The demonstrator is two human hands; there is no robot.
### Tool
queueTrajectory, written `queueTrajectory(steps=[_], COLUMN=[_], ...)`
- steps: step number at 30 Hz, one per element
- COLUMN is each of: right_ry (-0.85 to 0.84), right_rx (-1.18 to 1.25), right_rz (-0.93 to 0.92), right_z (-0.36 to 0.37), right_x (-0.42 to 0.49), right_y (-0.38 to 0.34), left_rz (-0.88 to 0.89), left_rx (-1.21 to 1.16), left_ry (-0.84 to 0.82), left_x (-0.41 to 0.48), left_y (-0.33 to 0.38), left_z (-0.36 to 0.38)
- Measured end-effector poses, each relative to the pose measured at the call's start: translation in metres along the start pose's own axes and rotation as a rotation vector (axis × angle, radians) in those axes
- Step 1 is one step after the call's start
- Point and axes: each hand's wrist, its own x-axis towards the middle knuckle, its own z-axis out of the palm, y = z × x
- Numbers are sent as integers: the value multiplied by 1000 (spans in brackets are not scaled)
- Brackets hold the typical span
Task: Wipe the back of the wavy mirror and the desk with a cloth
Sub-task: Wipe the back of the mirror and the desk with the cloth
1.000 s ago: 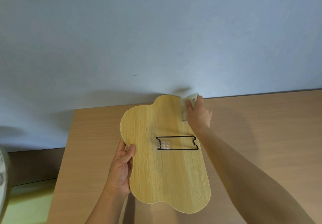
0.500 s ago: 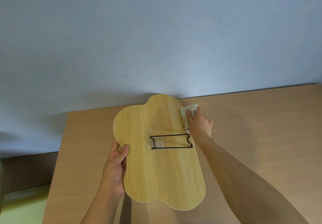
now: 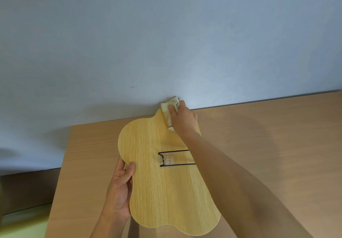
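Note:
The wavy mirror [image 3: 162,186] lies back side up on the desk [image 3: 268,145], showing light wood grain and a black wire stand [image 3: 172,159] across its middle. My left hand [image 3: 121,189] grips the mirror's left edge at the narrow waist, thumb on top. My right hand [image 3: 182,120] presses a folded pale cloth [image 3: 169,113] on the mirror's far top lobe, close to the wall. My right forearm crosses the mirror's right side and hides part of the stand.
A pale blue wall [image 3: 166,43] rises directly behind the desk's far edge. The desk's left edge [image 3: 63,163] drops to a darker floor and a greenish surface [image 3: 22,224] at lower left. Bare wood stretches to the right.
My right hand slid the cloth toward me along the mirror's upper right, then pushed it back up to the top lobe near the wall. My left hand kept its grip.

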Motion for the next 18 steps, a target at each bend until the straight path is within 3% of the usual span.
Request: queueTrajectory(steps=[10, 14, 16, 18], right_ry=[214, 219, 145, 50], right_rx=[-217, 127, 288, 302], right_rz=[224, 164, 96, 13], right_z=[-32, -50, -51, -41], right_x=[0, -41, -79, -115], right_y=[78, 46, 23, 5], left_rz=[6, -1, 7, 7], left_rx=[16, 20, 18, 12], left_ry=[-14, -13, -10, -9], left_x=[2, 1, 1, 1], left_y=[3, 3, 4, 4], left_z=[0, 1, 4, 6])
